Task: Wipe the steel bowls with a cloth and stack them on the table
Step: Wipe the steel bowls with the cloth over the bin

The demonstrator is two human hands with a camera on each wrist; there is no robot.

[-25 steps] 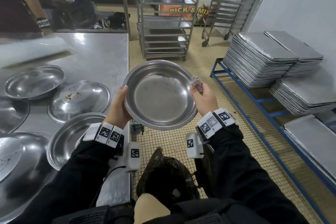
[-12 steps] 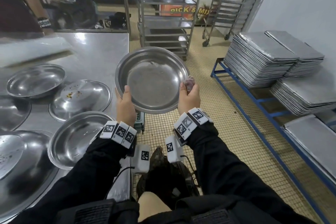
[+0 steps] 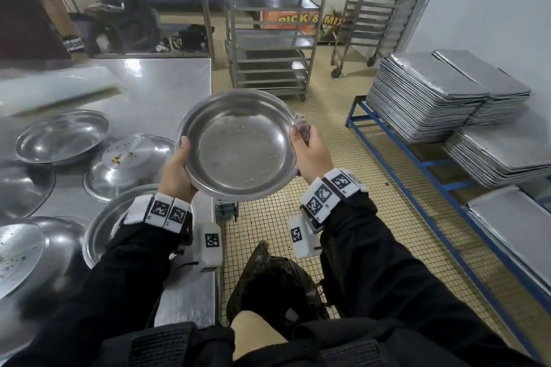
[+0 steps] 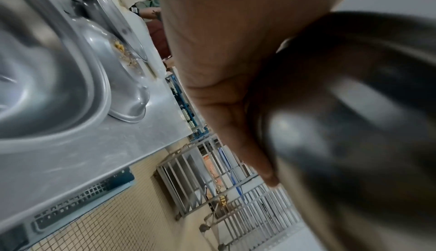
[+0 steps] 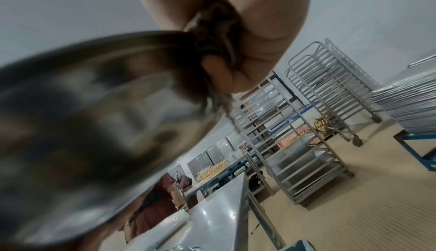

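Bowl (image 3: 238, 146) of shallow steel, held up in the air between both hands, past the right edge of the steel table (image 3: 167, 86) and over the tiled floor (image 3: 337, 116). Its hollow faces the head camera, tilted, with a few pale specks on the inner surface. The left hand (image 3: 176, 168) grips the left rim, thumb over the edge on the inside, fingers behind the wall; the left wrist view shows the palm pressed against the bowl's dark blurred outside. The right hand (image 3: 311, 155) is at the right rim, fingers curled round a bunched brownish cloth (image 3: 301, 128) that sits against the rim; in the right wrist view the cloth (image 5: 217, 37) is squeezed in the fist with a frayed end hanging down beside the bowl.

On the table to the left lie more steel bowls: an upright one (image 3: 62, 135) far left, an overturned one (image 3: 131, 167) with yellow crumbs on its bottom just beside it, another upright one (image 3: 119, 220) partly under the left forearm, and further ones cut off at the left edge. Beyond the table stand wheeled tray racks (image 3: 268, 24). To the right, stacks of flat metal trays (image 3: 429, 98) rest on a low blue frame (image 3: 417, 158). Another person's arm (image 3: 59, 24) shows at the upper left.
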